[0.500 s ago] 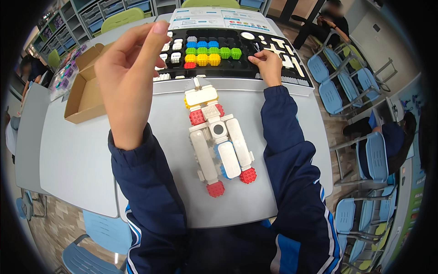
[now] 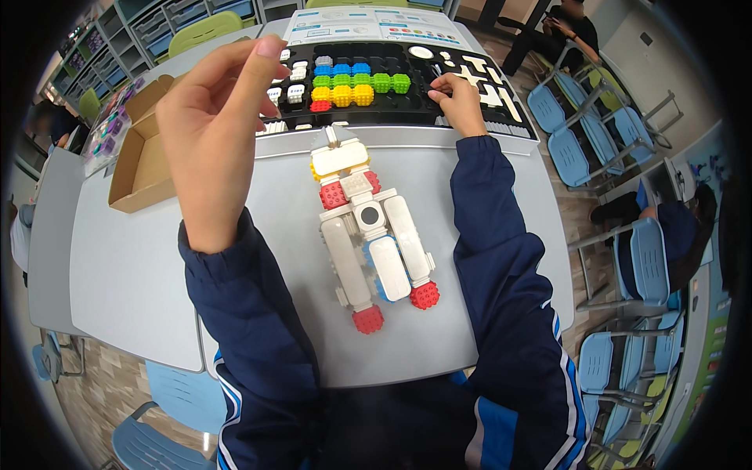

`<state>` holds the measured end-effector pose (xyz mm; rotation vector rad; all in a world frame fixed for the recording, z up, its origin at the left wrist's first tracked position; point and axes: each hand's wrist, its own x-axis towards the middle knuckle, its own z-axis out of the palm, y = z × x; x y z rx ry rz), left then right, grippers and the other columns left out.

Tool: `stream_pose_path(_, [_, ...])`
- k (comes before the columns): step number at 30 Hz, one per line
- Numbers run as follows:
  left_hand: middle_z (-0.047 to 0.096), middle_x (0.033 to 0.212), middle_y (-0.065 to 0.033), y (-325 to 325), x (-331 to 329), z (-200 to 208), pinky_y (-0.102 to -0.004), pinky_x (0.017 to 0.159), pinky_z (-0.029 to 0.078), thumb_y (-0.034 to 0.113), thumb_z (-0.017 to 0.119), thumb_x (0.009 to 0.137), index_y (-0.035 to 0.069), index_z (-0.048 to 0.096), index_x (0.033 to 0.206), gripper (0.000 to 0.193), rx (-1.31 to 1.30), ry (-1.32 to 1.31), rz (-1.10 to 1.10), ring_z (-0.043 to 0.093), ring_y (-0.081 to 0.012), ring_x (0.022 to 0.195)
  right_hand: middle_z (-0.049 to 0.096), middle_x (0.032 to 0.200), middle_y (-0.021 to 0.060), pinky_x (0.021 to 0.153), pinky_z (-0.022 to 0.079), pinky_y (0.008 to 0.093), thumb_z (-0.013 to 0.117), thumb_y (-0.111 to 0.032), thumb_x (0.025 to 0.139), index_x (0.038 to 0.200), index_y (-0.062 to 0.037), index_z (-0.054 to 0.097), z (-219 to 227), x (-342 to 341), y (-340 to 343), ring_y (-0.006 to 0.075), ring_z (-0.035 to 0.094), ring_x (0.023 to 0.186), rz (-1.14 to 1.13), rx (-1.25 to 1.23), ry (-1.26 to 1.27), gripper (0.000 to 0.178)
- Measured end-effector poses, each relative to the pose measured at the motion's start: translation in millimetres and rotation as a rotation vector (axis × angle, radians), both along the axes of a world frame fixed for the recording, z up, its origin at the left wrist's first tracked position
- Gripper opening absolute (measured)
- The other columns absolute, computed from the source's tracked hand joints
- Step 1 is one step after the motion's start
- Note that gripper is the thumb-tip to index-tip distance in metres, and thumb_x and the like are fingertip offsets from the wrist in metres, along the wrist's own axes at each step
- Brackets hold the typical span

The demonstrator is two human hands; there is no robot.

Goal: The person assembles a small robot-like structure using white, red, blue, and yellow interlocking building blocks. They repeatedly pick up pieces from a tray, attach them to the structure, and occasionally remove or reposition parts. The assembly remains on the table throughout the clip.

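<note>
My left hand (image 2: pixel 210 129) is raised over the near left part of the parts tray (image 2: pixel 392 113). Its fingers are bent toward the thumb, and anything between them is hidden. Over the tray's right half, my right hand (image 2: pixel 460 103) has thumb and forefinger drawn together beside the white pieces (image 2: pixel 487 94); I cannot make out anything in the pinch. Between my forearms an assembled block model (image 2: pixel 370 215) lies on the table, untouched. It has white panels, a yellow block near the grey tip, red studded blocks, a blue part and a dark round spot.
Rows of blue, green and yellow blocks (image 2: pixel 342 94) sit in the tray, with a printed sheet (image 2: pixel 376 27) behind. An open cardboard box (image 2: pixel 141 176) stands at left on the grey table (image 2: pixel 129 282). Blue chairs (image 2: pixel 576 157) and seated people are at right.
The view has shifted slightly, so the model and tray sit a little higher and further left. Both hands keep nearly the same pose; the right thumb and forefinger stay over the tray.
</note>
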<state>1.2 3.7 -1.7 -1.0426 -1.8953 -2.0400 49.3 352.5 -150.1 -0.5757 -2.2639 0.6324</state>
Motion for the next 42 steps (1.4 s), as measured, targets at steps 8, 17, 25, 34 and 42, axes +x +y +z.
stream_pose_path(8, [0.068,0.077,-0.0053,-0.4,-2.8,-1.8,-0.0199,0.055,0.041,0.028,0.069,0.088,-0.001,0.071,0.097,0.031,-0.026,0.043,-0.027,0.054,-0.0057,0.062,0.072,0.085,0.0121,0.072,0.053,0.0313,0.072,0.001,0.077,0.093,-0.0017,0.068,9.0,5.3,-5.9,0.0221,0.07,0.079,0.054,-0.025,0.125,0.017])
stream_pose_path(17, [0.067,0.084,-0.0035,-6.2,-4.3,-1.3,-0.0194,0.056,0.036,0.03,0.064,0.092,0.0,0.07,0.106,0.033,-0.087,0.028,-0.011,0.051,-0.0046,0.064,0.065,0.109,0.0041,0.063,0.045,0.0214,0.044,-0.007,0.099,0.119,-0.0125,0.066,33.9,14.1,-13.9,0.013,0.068,0.081,0.218,-0.434,0.37,0.03])
stream_pose_path(25, [0.067,0.085,-0.0034,-7.4,-5.2,-1.3,-0.0194,0.056,0.036,0.03,0.064,0.092,-0.001,0.07,0.106,0.034,-0.095,0.035,0.001,0.052,-0.0047,0.064,0.063,0.11,0.0105,0.067,0.049,0.0245,0.056,-0.009,0.095,0.111,-0.0055,0.063,37.8,14.0,-16.3,0.0162,0.067,0.081,0.338,-0.555,0.443,0.018])
stream_pose_path(34, [0.067,0.085,-0.003,-5.7,-5.0,-2.3,-0.0196,0.056,0.036,0.03,0.064,0.092,0.0,0.07,0.105,0.033,-0.12,0.035,-0.001,0.052,-0.0049,0.064,0.063,0.105,0.0074,0.072,0.048,0.0292,0.064,0.007,0.079,0.106,-0.0085,0.059,17.3,10.8,-9.5,0.0181,0.058,0.078,0.165,-0.128,0.162,0.031])
stream_pose_path(42, [0.067,0.085,-0.0031,-3.1,-4.7,-4.1,-0.0198,0.056,0.036,0.03,0.063,0.093,0.001,0.07,0.106,0.033,-0.142,0.038,0.006,0.052,-0.0052,0.065,0.064,0.1,0.0119,0.079,0.048,0.032,0.059,0.014,0.077,0.101,-0.0082,0.068,13.9,13.4,-9.5,0.0247,0.061,0.09,0.248,-0.026,-0.003,0.034])
